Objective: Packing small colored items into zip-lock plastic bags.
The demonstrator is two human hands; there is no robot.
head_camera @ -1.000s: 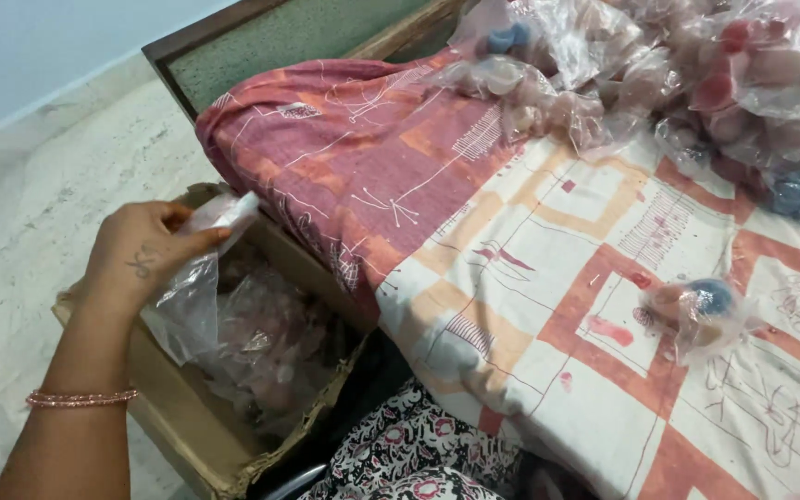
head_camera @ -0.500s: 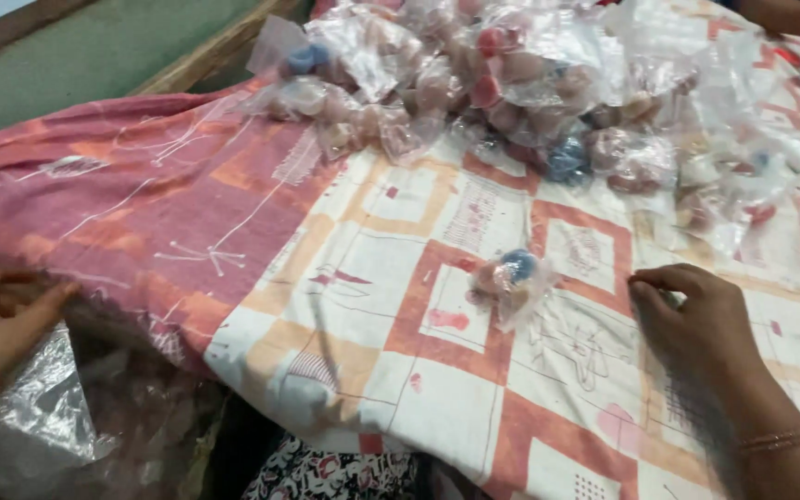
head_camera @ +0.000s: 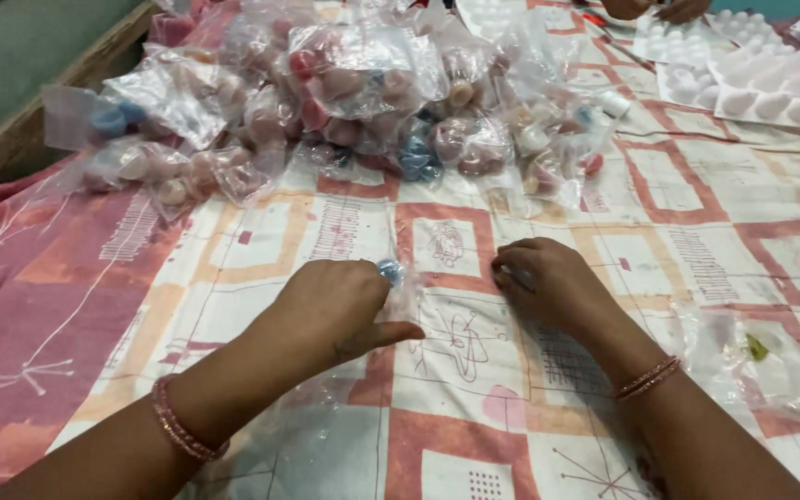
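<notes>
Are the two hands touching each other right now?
Apart. The head view shows patterned cloth plainly between the left hand and the right hand; the left hand's fingers rest on a small clear bag.

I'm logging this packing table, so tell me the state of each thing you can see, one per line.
Left hand: curled, resting on a clear bag.
Small blue piece: at the left fingertips.
Right hand: fingers bent, pressing the patterned cloth.
Pile of filled clear bags: heaped, lying on the cloth.
Clear bag at right: flat, nearly empty.
White moulded trays: lying at the far right.
</notes>
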